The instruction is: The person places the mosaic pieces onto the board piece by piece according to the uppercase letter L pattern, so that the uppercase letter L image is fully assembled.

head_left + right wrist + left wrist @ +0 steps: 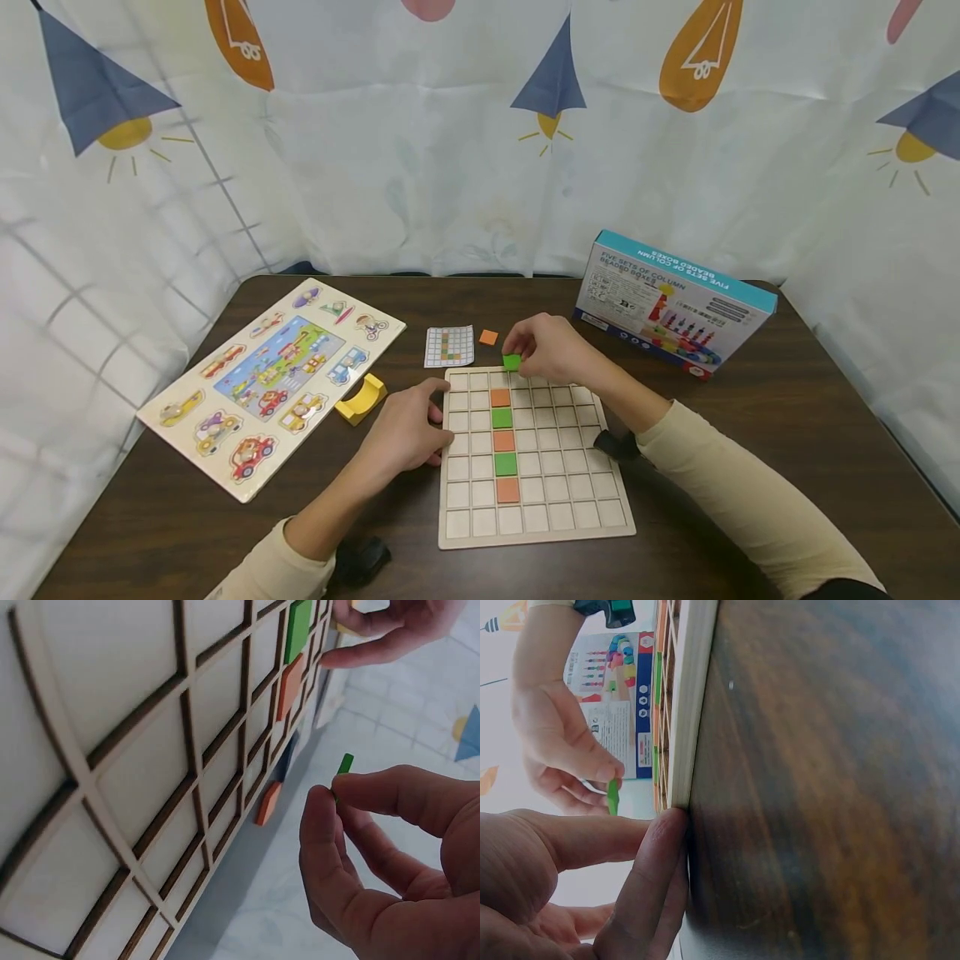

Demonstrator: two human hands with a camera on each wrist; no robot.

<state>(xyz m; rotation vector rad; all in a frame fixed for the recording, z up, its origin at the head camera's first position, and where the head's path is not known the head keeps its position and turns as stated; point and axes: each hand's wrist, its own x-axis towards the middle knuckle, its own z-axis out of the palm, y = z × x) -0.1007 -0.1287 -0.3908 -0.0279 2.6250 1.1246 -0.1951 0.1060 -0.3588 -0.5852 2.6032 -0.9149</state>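
A light wooden grid board (536, 521) lies on the dark table, with orange and green square tiles alternating down its third column. My right hand (558, 350) pinches a green square tile (512, 362) between thumb and fingertips, just over the board's far edge. In the right wrist view this green tile (345, 763) is seen edge-on, apart from the board. My left hand (405, 429) rests at the board's left edge, its thumb and fingertips (664, 832) touching the side. A loose orange tile (489, 337) lies beyond the board, beside a printed pattern card (450, 347).
At the left lies a wooden vehicle puzzle (247, 492), with a yellow curved block (362, 398) against its right side. A boxed bead toy (671, 304) stands at the back right. Behind the table (787, 433) hangs a patterned white curtain (450, 183).
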